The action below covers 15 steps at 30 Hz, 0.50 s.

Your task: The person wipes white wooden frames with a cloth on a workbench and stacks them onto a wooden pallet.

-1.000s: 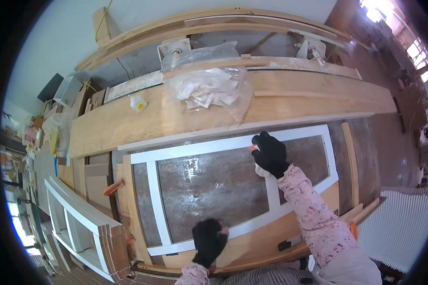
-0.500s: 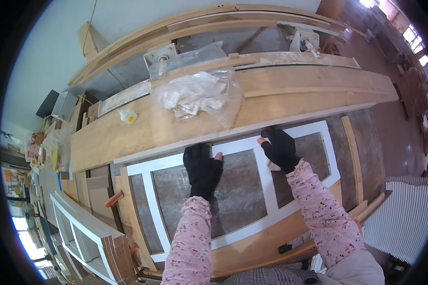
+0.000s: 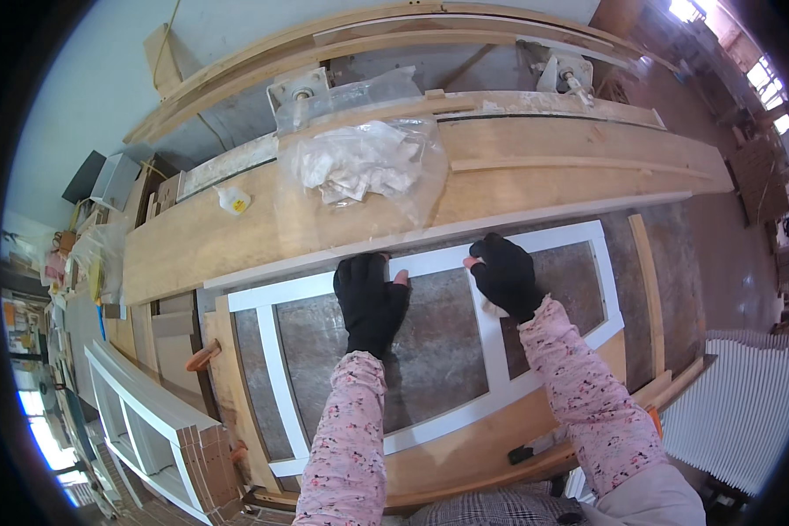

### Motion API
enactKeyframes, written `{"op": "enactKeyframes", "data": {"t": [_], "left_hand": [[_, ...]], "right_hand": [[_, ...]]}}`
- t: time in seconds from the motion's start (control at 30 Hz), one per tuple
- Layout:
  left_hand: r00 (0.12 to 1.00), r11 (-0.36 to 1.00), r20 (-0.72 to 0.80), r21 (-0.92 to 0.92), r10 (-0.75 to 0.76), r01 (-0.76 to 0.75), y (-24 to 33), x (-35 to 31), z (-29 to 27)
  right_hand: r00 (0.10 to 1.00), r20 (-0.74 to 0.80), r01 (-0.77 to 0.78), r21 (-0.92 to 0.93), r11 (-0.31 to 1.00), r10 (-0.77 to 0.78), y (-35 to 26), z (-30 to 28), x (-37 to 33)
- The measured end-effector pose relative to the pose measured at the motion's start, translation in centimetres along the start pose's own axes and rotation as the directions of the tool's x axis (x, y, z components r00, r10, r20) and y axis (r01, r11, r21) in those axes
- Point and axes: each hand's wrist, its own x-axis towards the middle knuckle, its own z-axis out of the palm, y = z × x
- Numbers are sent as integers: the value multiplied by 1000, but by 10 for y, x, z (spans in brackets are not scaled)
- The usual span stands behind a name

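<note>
A white panelled frame (image 3: 438, 424) with rails and crossbars lies on the grey-brown worktop. My left hand (image 3: 370, 300), in a black fingerless glove, grips its far rail, fingers over the outer edge and thumb apart on the right. To the right, my right hand (image 3: 505, 277), gloved alike, is closed over the joint of the far rail and a crossbar. From under that palm pokes a small pale wad (image 3: 493, 309); its kind is mostly hidden. A long white-edged board (image 3: 465, 216) runs just beyond the frame.
Beyond lies a clear plastic bag of white material (image 3: 359, 167), with a small white bottle (image 3: 233, 200) left of it. Stacked white frames (image 3: 149, 408) stand at the near left, by an orange-brown handle (image 3: 203, 355). White corrugated sheets (image 3: 745, 403) are at the right.
My right hand has shifted slightly left along the far rail with the pale wad under it. My left hand stays on the rail; the whole view has tilted a little.
</note>
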Motion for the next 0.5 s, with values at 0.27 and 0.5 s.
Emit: {"op": "enactKeyframes", "data": {"t": [0.27,0.5], "left_hand": [[999,999,25,0,-39,39,5,2,0],[1000,1000,8,-4,-14,14,2,-1,3]], "right_hand": [[991,137,7,-78,997,4,7,-3,11],[993,117,25,-56,998,-18,31,-17,10]]}}
